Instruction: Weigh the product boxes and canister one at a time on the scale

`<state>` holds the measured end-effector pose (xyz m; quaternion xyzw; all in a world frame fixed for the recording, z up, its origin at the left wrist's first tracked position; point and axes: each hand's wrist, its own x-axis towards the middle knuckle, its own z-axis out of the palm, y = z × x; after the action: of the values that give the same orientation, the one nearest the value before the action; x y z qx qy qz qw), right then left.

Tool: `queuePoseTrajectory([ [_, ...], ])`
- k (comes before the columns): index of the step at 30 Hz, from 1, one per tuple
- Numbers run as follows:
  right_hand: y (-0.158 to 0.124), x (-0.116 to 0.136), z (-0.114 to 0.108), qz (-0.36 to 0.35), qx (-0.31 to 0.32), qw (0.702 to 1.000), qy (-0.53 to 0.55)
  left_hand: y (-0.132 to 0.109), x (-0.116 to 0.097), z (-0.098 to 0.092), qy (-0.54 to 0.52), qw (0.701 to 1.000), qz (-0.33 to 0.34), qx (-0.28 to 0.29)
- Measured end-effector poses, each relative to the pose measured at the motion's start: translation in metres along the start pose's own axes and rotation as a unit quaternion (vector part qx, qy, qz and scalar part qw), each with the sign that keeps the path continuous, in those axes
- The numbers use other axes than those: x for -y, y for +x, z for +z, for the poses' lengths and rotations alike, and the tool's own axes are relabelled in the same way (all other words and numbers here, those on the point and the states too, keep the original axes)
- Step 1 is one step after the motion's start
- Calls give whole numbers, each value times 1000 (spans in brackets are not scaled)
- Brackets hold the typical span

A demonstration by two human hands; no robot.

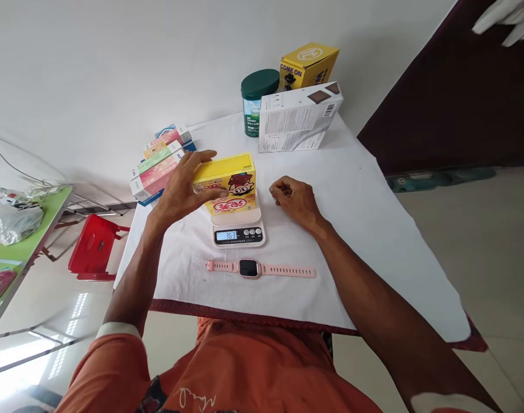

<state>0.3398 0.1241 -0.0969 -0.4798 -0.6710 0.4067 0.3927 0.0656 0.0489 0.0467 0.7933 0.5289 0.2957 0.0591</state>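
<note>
One hand (179, 186), the left, astride yellow box (236, 186).

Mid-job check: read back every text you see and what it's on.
"363": scale display
"COME ON", plus a large "W": rear yellow box
"泡芙", apparently: front yellow box
Too small or blurred: remaining print on those boxes, green-lidded tub, white box, pastel cartons, scale buttons
Shirt script: unclear

On our table (365, 223), a box (234, 189) stands on the scale (236, 236), the watch (249, 268) before it, stacked cartons (159, 166) left. Behind, to the right, we see a tub (253, 106) beside a carton (298, 123), another box (309, 60) seemingly standing behind them.
</note>
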Motion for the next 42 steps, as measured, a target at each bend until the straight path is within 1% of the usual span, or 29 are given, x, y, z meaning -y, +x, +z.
queuePoseTrajectory([
  [2, 1, 0, 0, 3, -1, 1000, -6, -8, 0, -3, -20, 999, -13, -34],
  [3, 1, 0, 1, 4, -2, 1000, -9, -13, 1, -5, -33, 997, -21, -60],
  [7, 3, 0, 1, 5, -9, 1000, -16, -39, 5, -19, -52, 979, -56, -191],
  [8, 3, 0, 1, 5, -10, 1000, -16, -44, 5, -22, -45, 974, -70, -210],
  [9, 3, 0, 1, 5, -9, 1000, -16, -48, 5, -24, -37, 972, -84, -217],
  [10, 3, 0, 1, 4, -8, 1000, -16, -51, 5, -26, -27, 972, -97, -213],
  [12, 4, -1, 0, 3, -5, 1000, -14, -50, 2, -27, -8, 977, -104, -184],
  [14, 4, -1, 0, 5, -2, 1000, -9, -45, -2, -24, 18, 985, -80, -150],
  [16, 4, -1, 0, 13, 0, 1000, -2, -35, -7, -18, 51, 991, -44, -111],
  [19, 4, 0, -1, 28, 5, 1000, 9, -18, -13, -5, 89, 995, -12, -31],
  [21, 4, 1, -2, 36, 8, 999, 17, -7, -15, 1, 89, 996, -6, 22],
  [23, 4, 1, -3, 40, 10, 999, 23, 3, -15, 0, 73, 996, 1, 54],
  [24, 4, 1, -3, 40, 10, 999, 25, 7, -15, -4, 63, 997, 5, 52],
  [25, 5, 0, -4, 38, 10, 999, 25, 10, -14, -11, 55, 998, 6, 38],
  [27, 5, 0, -4, 30, 9, 999, 22, 12, -12, -29, 52, 999, -13, -9],
  [30, 5, -1, -5, 16, 11, 1000, 19, 5, -2, -60, 90, 989, -92, -72],
  [32, 6, -1, -4, 11, 9, 1000, 17, -4, 10, -73, 131, 977, -138, -96],
  [33, 6, -1, -4, 8, 8, 1000, 15, -10, 18, -76, 147, 972, -155, -102],
  [35, 5, -2, -3, 3, 5, 1000, 9, -20, 36, -75, 163, 964, -187, -96],
  [38, 5, -3, -3, -1, 2, 1000, 6, -31, 60, -63, 153, 961, -227, -48],
  [40, 5, -3, -3, -2, 0, 1000, 7, -37, 69, -54, 154, 959, -236, -22],
  [42, 5, -2, -4, -2, 1, 1000, 8, -41, 74, -47, 167, 958, -233, -23],
])
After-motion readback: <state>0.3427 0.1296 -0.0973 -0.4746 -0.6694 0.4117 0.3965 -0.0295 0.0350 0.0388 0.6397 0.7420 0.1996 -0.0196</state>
